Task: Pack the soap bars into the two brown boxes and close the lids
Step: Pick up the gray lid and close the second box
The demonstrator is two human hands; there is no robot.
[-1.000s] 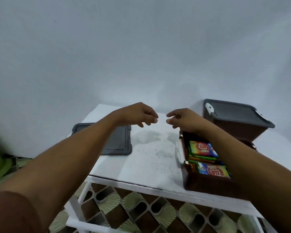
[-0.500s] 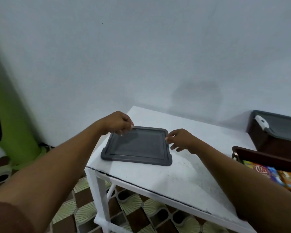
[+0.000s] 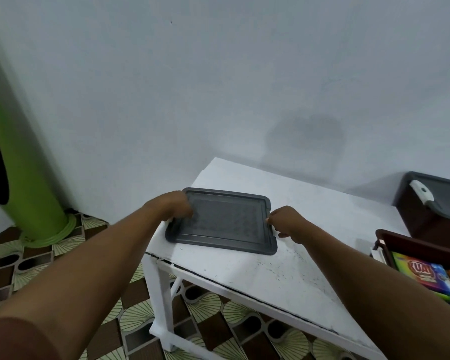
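Soap bars (image 3: 426, 272) in bright wrappers lie packed in the open brown box (image 3: 416, 241), which stands at the right edge of the white surface (image 3: 257, 271) and is cut off by the frame. Its top is uncovered. The gray lid (image 3: 224, 222) lies flat near the far left corner of the surface, its left side right at the left edge, well apart from that box. Both hands are on it. The left hand (image 3: 172, 206) has its fingers curled over the lid's left rim, and the right hand (image 3: 286, 220) pinches the right rim with bent fingertips. Whether the lid is raised off the surface cannot be told. Behind the open box, at the far right edge, a second brown box (image 3: 426, 224) stands with its own gray cover (image 3: 447, 203) on and a white latch (image 3: 421, 193) at its end. A green column (image 3: 29, 183) rises from the patterned tile floor (image 3: 37, 261) to the left of the surface.
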